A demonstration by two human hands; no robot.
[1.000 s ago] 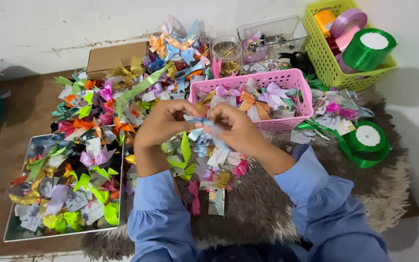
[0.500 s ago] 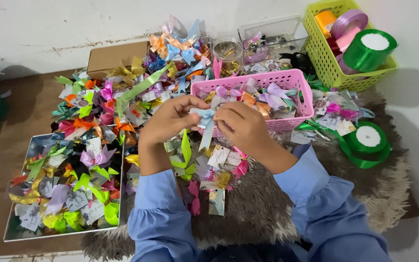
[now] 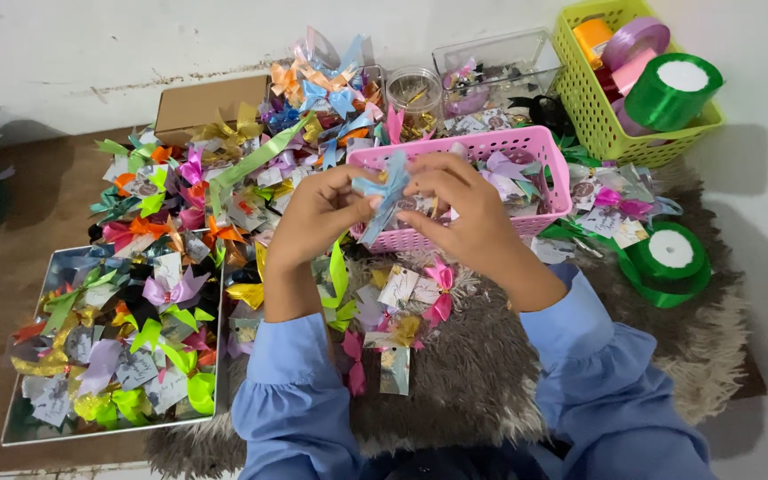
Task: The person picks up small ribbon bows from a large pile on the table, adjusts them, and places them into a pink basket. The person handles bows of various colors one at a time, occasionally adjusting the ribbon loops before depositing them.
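Ribbon [image 3: 390, 188], light blue, is between my two hands, held up in front of the pink basket [image 3: 540, 147]. My left hand [image 3: 317, 218] pinches one end of it with thumb and fingers, and my right hand [image 3: 460, 209] pinches the other side, fingers curled close together. I judge that it is very light and soft, a little slippery because it is shiny, so it can slide out or lose its fold if I loosen. The best place to take it is at the middle, where the loops meet, not at the loose tails.

Just under my hands, on the grey fur mat [image 3: 482, 382], lie some finished bows with small paper tags, one of them pink [image 3: 440, 289]. At my left is a tray [image 3: 24, 433] full of bows in many colours, and behind it a bigger heap of bows [image 3: 197, 178] and a cardboard box [image 3: 197, 102]. At my right lie a green ribbon roll [image 3: 668, 258] and a yellow-green basket [image 3: 593, 107] with more rolls. Nothing stands between my hands and the pink basket; only the loose bows crowd the mat.
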